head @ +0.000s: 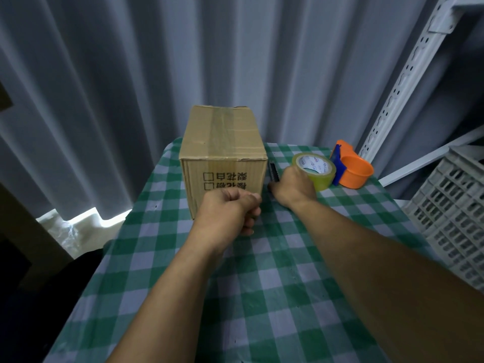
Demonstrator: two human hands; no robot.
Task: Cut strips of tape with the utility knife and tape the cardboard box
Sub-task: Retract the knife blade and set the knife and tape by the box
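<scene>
Utility knife [273,172] is laid near-far, right of cardboard box [222,155]. Right hand [294,188] is placed over its near end; grip can't be told. Left hand [230,209] is curled into a loose fist, nothing seen held.

Grey curtains [117,87] behind checked tablecloth [262,284]

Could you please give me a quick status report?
Left hand fisted, empty. Right hand on utility knife. Cardboard box closed. Tape roll untouched.
</scene>
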